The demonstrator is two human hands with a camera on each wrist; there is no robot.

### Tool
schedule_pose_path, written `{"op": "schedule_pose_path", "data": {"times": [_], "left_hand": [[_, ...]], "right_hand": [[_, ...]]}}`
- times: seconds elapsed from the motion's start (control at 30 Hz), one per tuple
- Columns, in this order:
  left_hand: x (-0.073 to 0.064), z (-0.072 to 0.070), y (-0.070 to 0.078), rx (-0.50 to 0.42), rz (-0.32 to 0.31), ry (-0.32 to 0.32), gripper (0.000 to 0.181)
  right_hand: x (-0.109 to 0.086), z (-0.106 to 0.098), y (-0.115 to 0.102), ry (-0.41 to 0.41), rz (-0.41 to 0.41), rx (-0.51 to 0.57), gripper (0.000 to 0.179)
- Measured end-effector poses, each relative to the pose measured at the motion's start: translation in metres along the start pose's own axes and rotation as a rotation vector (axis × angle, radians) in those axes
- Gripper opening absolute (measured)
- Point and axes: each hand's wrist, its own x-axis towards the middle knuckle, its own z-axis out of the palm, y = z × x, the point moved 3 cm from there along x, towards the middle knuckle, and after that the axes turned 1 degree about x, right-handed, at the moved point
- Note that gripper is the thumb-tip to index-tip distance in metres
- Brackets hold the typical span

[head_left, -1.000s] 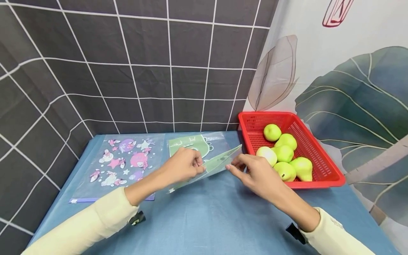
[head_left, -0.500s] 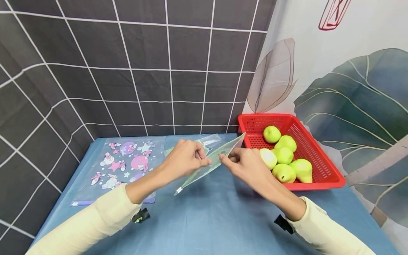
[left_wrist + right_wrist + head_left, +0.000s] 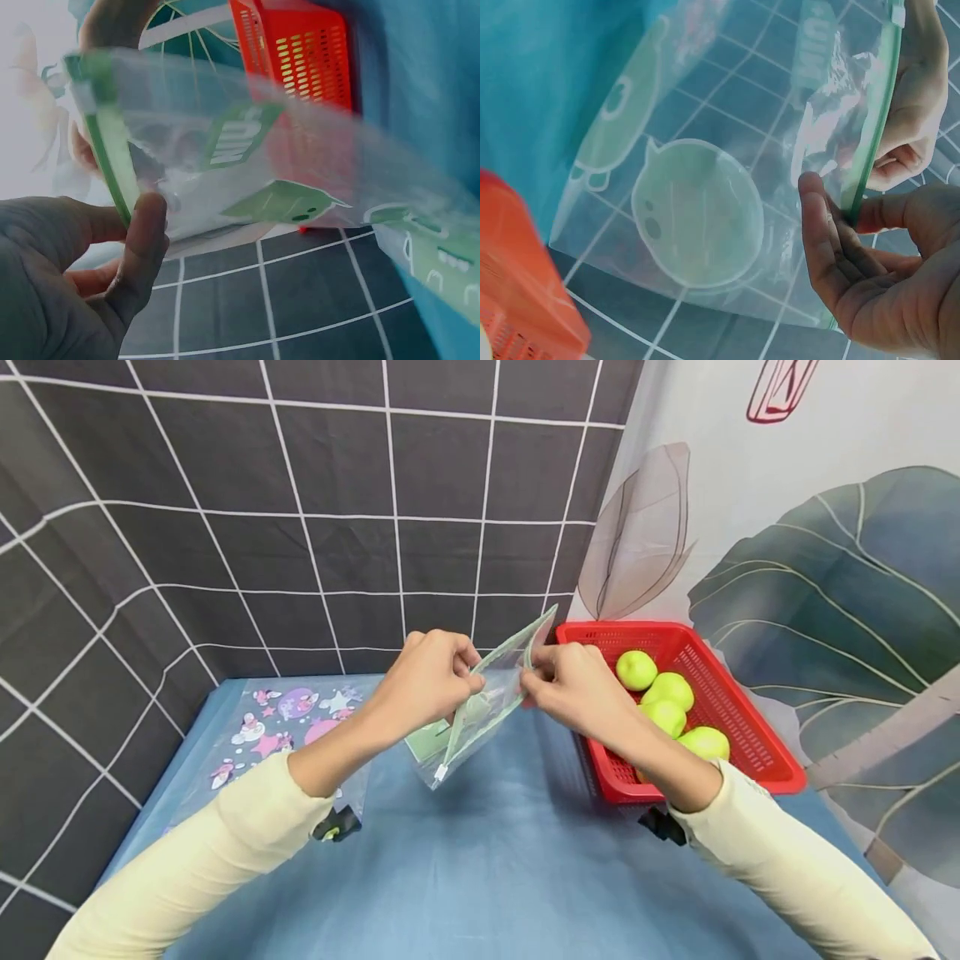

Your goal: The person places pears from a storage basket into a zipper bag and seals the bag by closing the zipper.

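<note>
Both hands hold a clear zip bag with green printed shapes and a green zip edge, raised above the blue table. My left hand pinches one side of the mouth between thumb and fingers. On the other side, my right hand pinches the edge, close to the red basket. The mouth gapes between the two green edges, and a white slider sits at its near end. In the right wrist view, a green cartoon head shows on the bag's side, with my right hand pinching the green strip.
A red perforated basket stands at the right, holding several green pears, partly covered by my right forearm. Flat on the left lies another clear bag with pink and purple prints, overlapped by my left arm. A dark gridded cloth hangs behind.
The green-edged bag has been lifted and tilted up, and its mouth has spread into two separate edges. Both hands have risen, still pinching it.
</note>
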Motion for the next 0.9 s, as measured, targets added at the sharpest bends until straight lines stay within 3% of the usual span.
{"op": "schedule_pose_path", "data": {"times": [0.27,0.63,0.73,0.9], "left_hand": [[0.009,-0.023,0.009,0.042,-0.029,0.051,0.018],[0.012,-0.067,0.028,0.202,-0.013,0.133,0.023],[0.012,-0.073,0.031,0.238,-0.024,0.153,0.025],[0.013,-0.071,0.030,0.277,-0.038,0.143,0.028]], "right_hand": [[0.019,-0.013,-0.013,-0.079,0.011,0.036,0.026],[0.024,-0.049,-0.006,-0.079,0.141,-0.289,0.029],[0.028,-0.054,0.002,-0.066,0.135,-0.362,0.036],[0.031,-0.047,0.014,-0.093,0.108,-0.366,0.031]]}}
